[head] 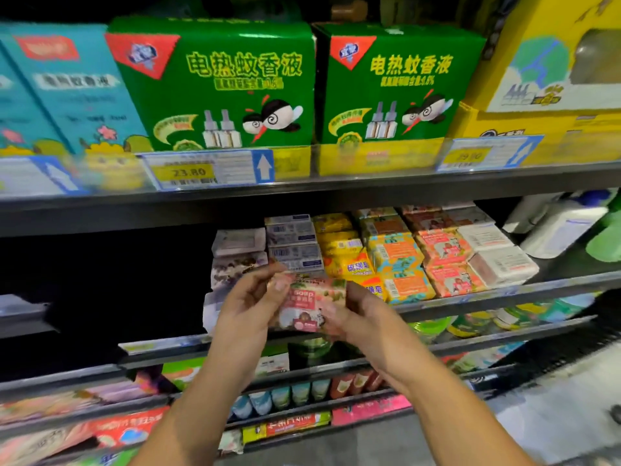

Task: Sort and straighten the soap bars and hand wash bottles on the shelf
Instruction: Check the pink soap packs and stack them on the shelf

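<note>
**Two hands on one pink soap bar**

Two big green boxes (215, 85) (400, 85) stand side by side on the top shelf, each printed 电热蚊香液 in yellow, with a cartoon mosquito and two refill bottles drawn on it. To their left is a teal box (77, 89) whose label is too blurred to read.

On the middle shelf (504, 294) the soap lies in rows, touching:
- at least three blue-and-white cartons (292, 240)
- yellow bars (356, 267), two of which show 硫磺皂
- orange-and-teal bars (396, 253)
- salmon bars (443, 250)
- white bars (500, 264)

Two white bottles (564, 227) lean at the far right, their labels unreadable.

Your left hand (250, 304) and right hand (363, 317) hold one pink soap bar (307, 304) between them. It is in the air just in front of the blue-and-white cartons and the middle shelf's edge. The fingers of each hand are curled on one end, with the left thumb across the front. "soap" is legible on the wrapper.

One price tag (190, 172) under the green boxes reads 23.80.
</note>
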